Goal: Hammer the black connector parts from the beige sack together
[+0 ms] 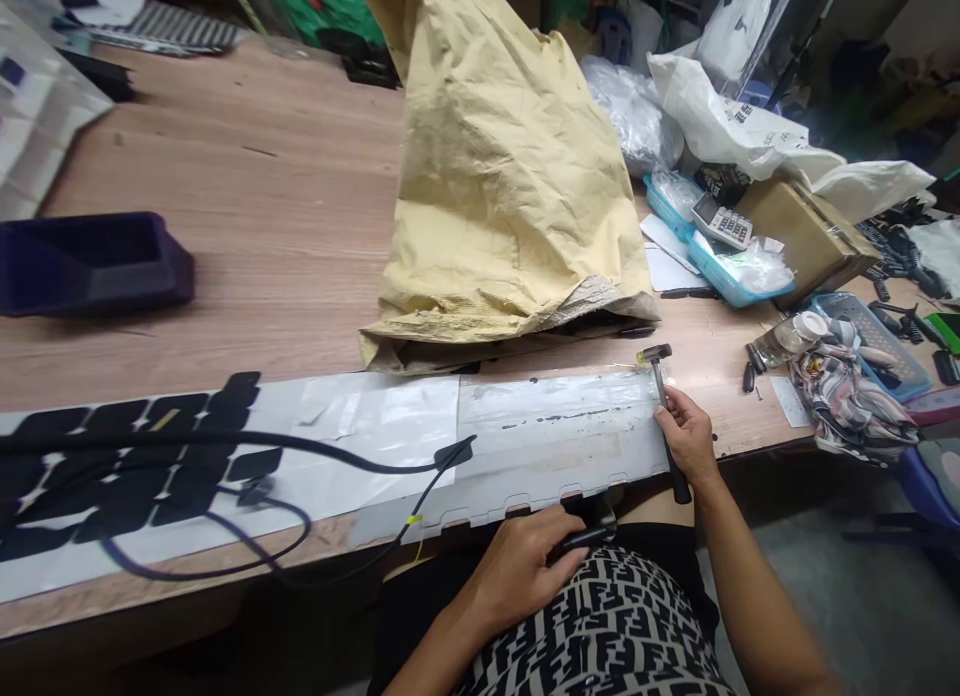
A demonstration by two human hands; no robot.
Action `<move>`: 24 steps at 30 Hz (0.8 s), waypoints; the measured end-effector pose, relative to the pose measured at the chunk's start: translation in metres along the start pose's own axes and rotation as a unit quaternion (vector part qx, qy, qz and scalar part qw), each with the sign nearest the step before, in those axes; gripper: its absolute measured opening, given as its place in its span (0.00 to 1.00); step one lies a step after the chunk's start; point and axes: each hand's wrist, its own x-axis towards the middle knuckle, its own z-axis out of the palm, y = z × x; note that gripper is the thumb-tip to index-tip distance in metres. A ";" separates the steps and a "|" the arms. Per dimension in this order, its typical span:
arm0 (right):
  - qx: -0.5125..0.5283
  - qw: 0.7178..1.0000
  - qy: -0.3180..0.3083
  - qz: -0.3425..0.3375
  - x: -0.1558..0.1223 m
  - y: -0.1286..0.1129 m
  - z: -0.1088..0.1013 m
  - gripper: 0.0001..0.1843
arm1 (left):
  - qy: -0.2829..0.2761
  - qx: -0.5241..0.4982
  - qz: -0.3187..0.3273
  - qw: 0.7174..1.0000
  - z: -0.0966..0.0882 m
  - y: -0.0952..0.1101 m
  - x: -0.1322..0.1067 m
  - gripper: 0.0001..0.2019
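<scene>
My right hand [688,438] is closed round the black handle of a small hammer [655,357], whose head rests at the right end of a long white plastic strip [555,431] lying along the table's front edge. My left hand [525,561] sits low over my lap, fingers curled on a small black object [586,536] just under the strip's notched front edge. Black flat pieces [150,456] lie on the strip's left part, with a black cable [337,461] running across it.
A big tan paper sack [502,176] stands behind the strip. A dark blue tray [90,261] sits at the left. Blue baskets [720,266], a calculator [721,222], a cardboard box [802,231] and white bags [742,126] crowd the right side.
</scene>
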 end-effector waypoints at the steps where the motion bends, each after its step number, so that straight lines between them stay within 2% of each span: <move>1: -0.001 1.000 0.000 -0.001 0.000 0.000 0.000 0.23 | -0.011 0.018 -0.046 0.999 0.006 -0.005 -0.002 0.11; 4: -0.001 1.000 -0.001 -0.005 0.000 0.000 -0.001 0.23 | -0.036 0.073 -0.146 0.986 0.016 -0.018 0.001 0.15; 6: -0.005 1.000 0.001 -0.008 0.000 0.000 -0.001 0.23 | -0.042 0.100 -0.162 0.981 0.018 -0.021 0.004 0.15; 8: -0.010 1.000 0.004 -0.010 0.000 0.000 0.000 0.22 | -0.050 0.103 -0.163 0.980 0.015 -0.017 0.005 0.15; 11: -0.003 1.000 0.002 -0.009 -0.001 -0.001 0.001 0.22 | -0.081 0.044 -0.148 0.985 0.004 0.003 0.006 0.15; 14: 0.021 1.000 0.016 -0.001 -0.002 0.000 0.002 0.22 | -0.101 -0.041 -0.093 0.990 -0.011 0.028 0.023 0.17; 16: 0.044 0.998 0.042 0.004 -0.003 0.003 0.003 0.22 | -0.064 -0.042 -0.041 0.996 -0.019 0.039 0.051 0.16; 19: 0.072 0.995 0.075 0.010 -0.003 0.008 0.004 0.24 | 0.087 0.057 0.020 0.994 -0.027 0.040 0.119 0.15; 22: 0.071 0.994 0.085 0.010 -0.003 0.010 0.003 0.25 | 0.204 0.137 0.013 0.969 -0.032 0.031 0.192 0.15; 24: 0.066 0.995 0.077 0.009 -0.003 0.010 0.002 0.25 | 0.227 0.169 -0.012 0.959 -0.034 0.027 0.230 0.14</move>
